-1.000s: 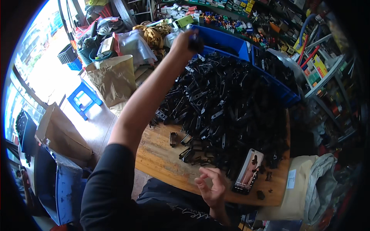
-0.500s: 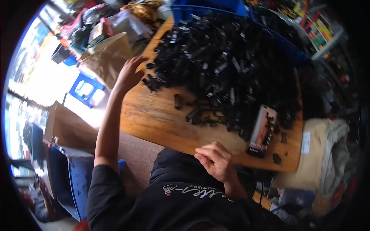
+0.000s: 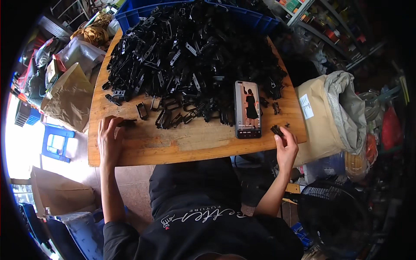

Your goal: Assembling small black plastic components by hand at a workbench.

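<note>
My left hand [image 3: 110,138] rests at the left front of the wooden table [image 3: 190,149]. Its fingers are curled, and a small black plastic part [image 3: 128,123] sits at the fingertips. Over the right front corner, my right hand [image 3: 287,147] pinches another black plastic part [image 3: 276,129] between thumb and fingers. A large heap of black plastic parts [image 3: 173,56], many shaped like small open frames, covers the back of the table. Several loose frames [image 3: 171,118] lie along the heap's near edge, between my hands.
A phone [image 3: 248,110] with a lit screen lies near my right hand. Behind the heap stands a blue bin [image 3: 255,19]. Sacks [image 3: 323,115] crowd the table's right side, above a black fan [image 3: 331,208]. A blue stool [image 3: 57,143] and a brown paper bag [image 3: 69,99] are at the left.
My left hand has come back from the heap's left edge to the table front, with a black part at its fingertips. My right hand has moved right, past the phone. The view has shifted.
</note>
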